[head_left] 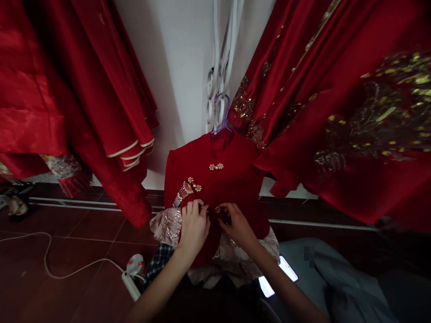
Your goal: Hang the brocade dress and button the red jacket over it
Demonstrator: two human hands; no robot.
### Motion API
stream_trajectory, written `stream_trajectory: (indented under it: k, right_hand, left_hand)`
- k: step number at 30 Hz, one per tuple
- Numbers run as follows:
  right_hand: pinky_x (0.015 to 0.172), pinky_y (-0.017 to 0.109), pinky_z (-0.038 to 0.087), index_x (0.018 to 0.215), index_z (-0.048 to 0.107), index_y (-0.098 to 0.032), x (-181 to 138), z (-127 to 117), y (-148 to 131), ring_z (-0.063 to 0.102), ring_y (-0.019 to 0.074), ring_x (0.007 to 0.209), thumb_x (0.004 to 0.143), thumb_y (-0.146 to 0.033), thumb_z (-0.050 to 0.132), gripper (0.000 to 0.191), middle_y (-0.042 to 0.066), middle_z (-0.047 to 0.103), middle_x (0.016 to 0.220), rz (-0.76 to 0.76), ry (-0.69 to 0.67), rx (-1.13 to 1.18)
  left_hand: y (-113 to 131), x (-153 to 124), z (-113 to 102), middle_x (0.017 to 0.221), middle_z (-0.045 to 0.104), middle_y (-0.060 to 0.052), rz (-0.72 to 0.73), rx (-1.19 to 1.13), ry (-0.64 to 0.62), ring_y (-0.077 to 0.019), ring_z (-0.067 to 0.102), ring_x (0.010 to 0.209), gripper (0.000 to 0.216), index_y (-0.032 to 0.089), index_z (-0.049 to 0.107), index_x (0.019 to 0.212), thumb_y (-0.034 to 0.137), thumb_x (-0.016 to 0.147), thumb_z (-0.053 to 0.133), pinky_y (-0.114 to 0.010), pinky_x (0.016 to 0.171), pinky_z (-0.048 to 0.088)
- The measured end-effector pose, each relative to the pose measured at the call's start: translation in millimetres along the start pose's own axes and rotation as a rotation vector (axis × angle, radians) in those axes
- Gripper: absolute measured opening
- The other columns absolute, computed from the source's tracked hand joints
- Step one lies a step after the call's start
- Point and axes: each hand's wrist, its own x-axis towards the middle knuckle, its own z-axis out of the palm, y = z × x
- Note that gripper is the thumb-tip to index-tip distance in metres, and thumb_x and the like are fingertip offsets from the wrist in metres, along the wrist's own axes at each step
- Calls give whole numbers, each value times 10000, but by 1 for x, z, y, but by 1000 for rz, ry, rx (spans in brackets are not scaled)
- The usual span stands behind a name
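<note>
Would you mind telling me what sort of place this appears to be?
Probably a clothing shop or costume room: red garments hang on both sides, those on the right bearing gold decoration, and a red top hangs from a purple hanger between them.

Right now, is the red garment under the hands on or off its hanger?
On: the purple hanger sits in the neckline of the red garment, its hook showing above.
</note>
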Motion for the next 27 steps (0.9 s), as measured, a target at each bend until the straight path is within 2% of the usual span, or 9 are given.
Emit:
stream_trajectory:
  k: [6, 10, 12, 15, 17, 19, 21, 24, 27]
  right_hand:
    - [661, 277, 438, 887, 481, -217, 13, 17, -1, 540, 158, 728, 724, -192, 501, 166, 14, 548, 856, 38, 127, -25]
    - [631, 247, 431, 915, 469, -207, 21, 18, -1, 532, 126, 641, 687, -200, 532, 236, -20, 554, 767, 80, 229, 129]
    - [606, 228, 426, 927, 493, -202, 25, 10, -8, 524, 111, 612, 677, -187, 538, 254, -28, 563, 741, 47, 175, 213]
    - [569, 205, 417, 883, 528, -200, 26, -6, -28, 524, 98, 594, 690, -188, 548, 194, -34, 572, 703, -36, -61, 342]
    - [558, 198, 422, 876, 535, -202, 25, -14, -42, 540, 98, 603, 705, -200, 565, 174, -33, 580, 692, -72, -223, 427]
    - [561, 201, 434, 869, 544, -207, 22, -14, -49, 556, 101, 623, 714, -220, 595, 164, -24, 600, 713, -82, -295, 467]
    - [566, 207, 452, 854, 554, -208, 21, -7, -49, 571, 108, 645, 716, -265, 631, 168, -12, 618, 738, -50, -261, 487]
    - [528, 213, 479, 866, 574, -200, 23, 8, -38, 592, 125, 663, 705, -369, 666, 251, 2, 626, 749, 67, -142, 559]
    - [529, 227, 502, 891, 616, -186, 27, 16, -26, 610, 137, 668, 688, -420, 682, 316, 14, 632, 741, 138, -64, 603]
  left_hand:
    - [-10, 12, 30, 932, 553, -89, -82, 73, -61, -224, 525, 851, 277, 161, 514, 1083, 221, 813, 512, -335, 741, 423]
    - [-22, 11, 43, 871, 572, -63, -47, 11, -22, -200, 548, 821, 158, 191, 524, 990, 243, 861, 449, -290, 695, 423]
    - [-25, 9, 46, 857, 578, -56, -39, -70, 13, -189, 554, 810, 115, 194, 525, 927, 244, 862, 444, -280, 695, 423]
    - [-29, 4, 48, 810, 584, -38, -101, -289, 72, -169, 563, 758, 71, 185, 513, 866, 224, 807, 505, -263, 674, 426]
    - [-32, 3, 50, 773, 588, -17, -180, -451, 97, -156, 563, 704, 187, 176, 518, 904, 180, 722, 564, -247, 635, 426]
    - [-35, 2, 50, 768, 601, -2, -242, -605, 105, -145, 566, 681, 340, 166, 526, 985, 132, 651, 581, -230, 611, 424]
    - [-38, 4, 49, 753, 611, 9, -276, -741, 101, -134, 566, 670, 367, 160, 545, 994, 125, 631, 579, -213, 599, 422]
    - [-40, 7, 44, 652, 590, 28, -287, -884, 43, -107, 543, 604, 145, 158, 575, 804, 210, 671, 598, -191, 561, 410]
    - [-38, 10, 38, 643, 610, 15, -293, -1025, -29, -101, 567, 609, 124, 153, 580, 723, 275, 712, 597, -185, 561, 429]
